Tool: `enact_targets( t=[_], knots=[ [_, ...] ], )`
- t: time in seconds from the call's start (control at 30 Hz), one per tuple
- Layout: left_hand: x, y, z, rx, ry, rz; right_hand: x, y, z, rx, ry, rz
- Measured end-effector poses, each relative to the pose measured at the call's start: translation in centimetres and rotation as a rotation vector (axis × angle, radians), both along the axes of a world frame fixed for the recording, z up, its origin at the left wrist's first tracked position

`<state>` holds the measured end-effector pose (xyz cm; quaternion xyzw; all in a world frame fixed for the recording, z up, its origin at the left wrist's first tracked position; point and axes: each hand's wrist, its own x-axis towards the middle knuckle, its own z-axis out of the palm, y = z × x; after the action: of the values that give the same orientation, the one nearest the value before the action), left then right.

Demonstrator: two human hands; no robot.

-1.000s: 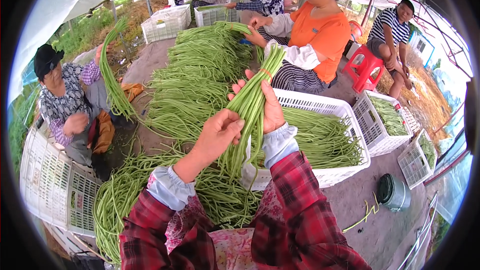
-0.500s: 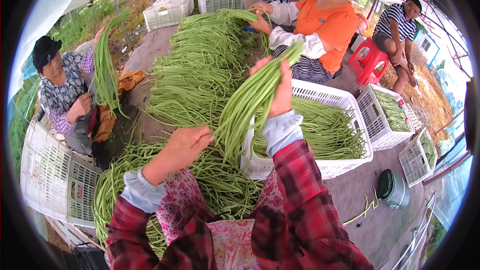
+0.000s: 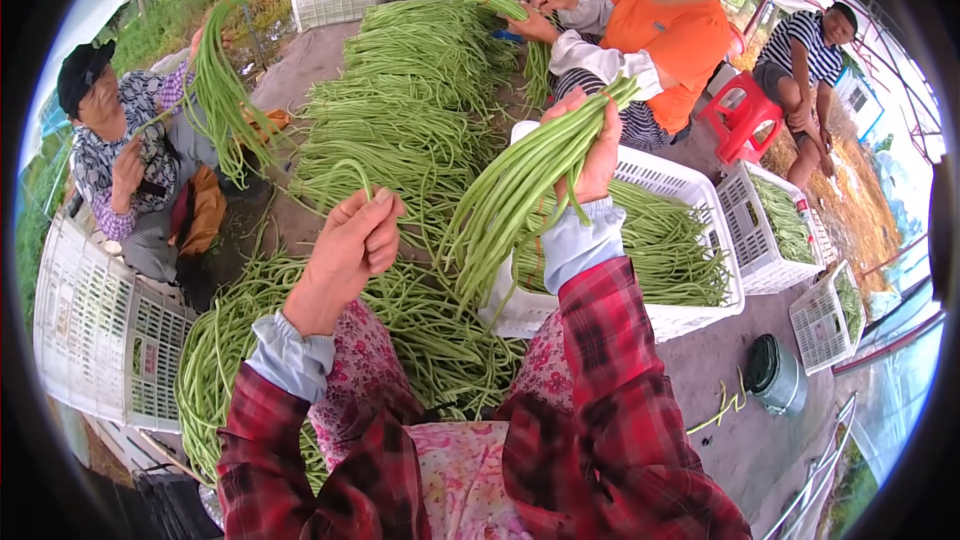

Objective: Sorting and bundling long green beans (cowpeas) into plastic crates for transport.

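My right hand (image 3: 592, 145) grips a thick bundle of green yard-long beans (image 3: 530, 180) near its upper end, and the loose ends hang down to the left. A single yard-long bean (image 3: 352, 168) curls up from between the pinched thumb and fingers of my left hand (image 3: 352, 250). Below both hands, a loose heap of long beans (image 3: 440, 350) spreads around my legs. Behind my right wrist stands a white plastic crate (image 3: 680, 325) with long beans laid in it. Rows of bundled long beans (image 3: 400, 110) lie on the ground ahead.
On the left, a person in a dark cap (image 3: 120, 160) holds up another bean bunch. A person in an orange top (image 3: 670, 30) handles beans ahead right. A red stool (image 3: 742, 120), smaller bean-filled crates (image 3: 775, 270) and a green bucket (image 3: 780, 375) stand at right; a white crate (image 3: 85, 330) stands at left.
My left hand has moved slightly up and away from the bundle, now with a single bean in its pinch. My right hand has shifted a little right with the bundle.
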<state>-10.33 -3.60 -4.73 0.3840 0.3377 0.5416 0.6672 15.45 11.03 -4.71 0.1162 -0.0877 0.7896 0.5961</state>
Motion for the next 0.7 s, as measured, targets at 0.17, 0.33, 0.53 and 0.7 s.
enact_targets(
  t=[0.17, 0.33, 0.53, 0.7],
  knots=[
    [-5.4, -1.9, 1.8, 0.113, 0.508, 0.295, 1.4, 0.2, 0.1, 0.065, 0.027, 0.006],
    [-18.7, -7.9, 2.5, 0.208, 1.263, 0.556, 1.2, 0.0, 0.7, 0.18, -0.189, -0.153],
    [-25.9, -17.1, 2.9, -0.069, 1.945, 0.245, -1.9, -1.9, 1.8, 0.068, -0.261, -0.202],
    [-18.6, -13.1, 2.2, 0.432, 1.965, 0.344, -4.2, -3.4, 2.4, 0.065, -0.482, -0.261]
  ],
)
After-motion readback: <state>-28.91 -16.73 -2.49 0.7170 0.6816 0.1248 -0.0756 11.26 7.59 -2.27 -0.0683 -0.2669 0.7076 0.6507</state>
